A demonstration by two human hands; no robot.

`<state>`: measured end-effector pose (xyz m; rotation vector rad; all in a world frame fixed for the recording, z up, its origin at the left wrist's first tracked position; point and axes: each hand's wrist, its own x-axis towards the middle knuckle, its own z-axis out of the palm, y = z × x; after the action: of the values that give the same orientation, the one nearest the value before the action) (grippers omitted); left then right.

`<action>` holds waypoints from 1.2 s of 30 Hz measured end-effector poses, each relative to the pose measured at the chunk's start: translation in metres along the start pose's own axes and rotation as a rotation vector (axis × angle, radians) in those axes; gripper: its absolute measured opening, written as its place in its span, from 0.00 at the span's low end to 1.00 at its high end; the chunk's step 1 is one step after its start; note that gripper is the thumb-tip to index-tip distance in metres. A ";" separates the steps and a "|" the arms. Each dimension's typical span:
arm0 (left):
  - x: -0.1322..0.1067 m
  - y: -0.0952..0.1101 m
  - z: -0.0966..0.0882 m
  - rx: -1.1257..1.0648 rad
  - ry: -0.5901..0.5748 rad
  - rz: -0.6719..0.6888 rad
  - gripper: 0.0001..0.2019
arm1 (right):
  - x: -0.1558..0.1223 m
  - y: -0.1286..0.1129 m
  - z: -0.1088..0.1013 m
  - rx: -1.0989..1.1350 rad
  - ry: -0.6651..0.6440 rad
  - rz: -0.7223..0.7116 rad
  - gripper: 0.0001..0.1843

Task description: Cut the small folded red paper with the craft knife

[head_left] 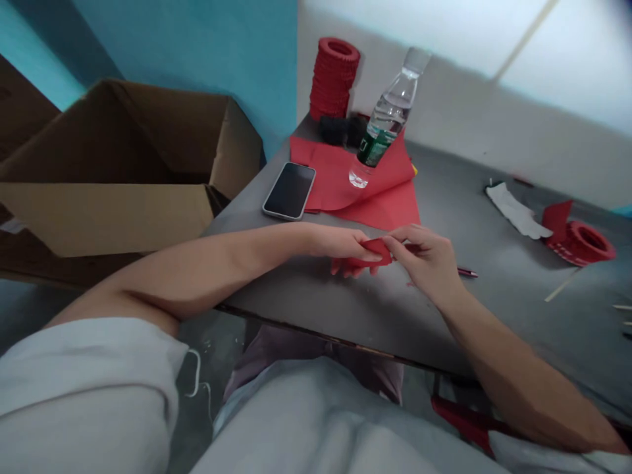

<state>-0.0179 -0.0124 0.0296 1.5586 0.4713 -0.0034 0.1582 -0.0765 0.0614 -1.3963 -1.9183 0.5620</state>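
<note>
Both hands meet over the grey table (494, 296) near its front edge. My left hand (340, 245) pinches a small folded piece of red paper (372, 253) with fingers closed. My right hand (427, 260) grips the same red piece from the right, fingers curled round it. A thin pen-like stick (467, 272) lies on the table just right of my right hand. Behind the hands lie red paper sheets (375, 191).
A phone (289, 191) lies face up left of the sheets, and a water bottle (388, 118) stands on them. A tall stack of red paper rings (333, 76) stands at the back. At right lie another red ring (582, 242) and white paper (516, 210). An open cardboard box (113, 164) sits at left.
</note>
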 end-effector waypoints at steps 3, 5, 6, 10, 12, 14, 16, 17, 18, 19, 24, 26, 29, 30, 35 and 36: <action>0.002 -0.004 -0.002 -0.054 -0.024 0.002 0.16 | -0.002 0.002 0.002 -0.060 -0.025 -0.005 0.12; 0.003 -0.003 -0.002 -0.120 -0.022 0.024 0.14 | -0.001 0.005 0.004 -0.100 -0.023 -0.066 0.11; 0.002 -0.001 -0.002 -0.160 -0.006 0.040 0.13 | 0.000 0.007 0.005 -0.131 -0.014 -0.125 0.10; -0.001 0.005 -0.004 -0.347 0.181 0.089 0.21 | 0.007 0.017 0.011 -0.225 0.028 -0.279 0.11; -0.001 0.005 -0.007 -0.379 0.289 0.112 0.24 | 0.010 0.021 0.014 -0.203 -0.007 -0.235 0.11; 0.000 0.003 -0.010 -0.339 0.334 0.139 0.23 | 0.012 0.024 0.016 -0.164 -0.062 -0.147 0.13; 0.002 0.000 -0.012 -0.251 0.342 0.141 0.20 | 0.013 0.027 0.017 -0.155 -0.085 -0.063 0.14; 0.004 -0.001 -0.012 -0.200 0.354 0.136 0.20 | 0.014 0.029 0.018 -0.162 -0.078 -0.042 0.14; 0.004 -0.002 -0.012 -0.143 0.387 0.131 0.21 | 0.015 0.030 0.017 -0.171 -0.066 -0.030 0.14; 0.005 -0.003 -0.012 -0.082 0.430 0.131 0.22 | 0.017 0.032 0.017 -0.175 -0.060 -0.020 0.14; 0.000 -0.004 -0.011 0.317 0.609 0.196 0.23 | 0.030 0.037 0.016 0.061 -0.113 0.134 0.13; -0.001 -0.005 -0.011 0.496 0.651 0.217 0.24 | 0.036 0.040 0.018 0.215 -0.125 0.207 0.12; 0.001 -0.006 -0.010 0.893 0.741 0.250 0.34 | 0.042 0.045 0.023 0.434 -0.129 0.300 0.09; 0.002 -0.006 -0.009 1.038 0.742 0.232 0.38 | 0.043 0.047 0.025 0.492 -0.117 0.340 0.08; -0.008 -0.001 -0.018 1.298 0.779 0.015 0.45 | 0.055 0.047 0.027 0.545 -0.138 0.344 0.05; -0.014 -0.001 -0.023 1.284 0.801 -0.061 0.45 | 0.061 0.045 0.026 0.544 -0.129 0.332 0.05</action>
<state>-0.0376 0.0053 0.0345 2.7985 1.3071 0.3428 0.1563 -0.0033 0.0296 -1.3331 -1.4655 1.2538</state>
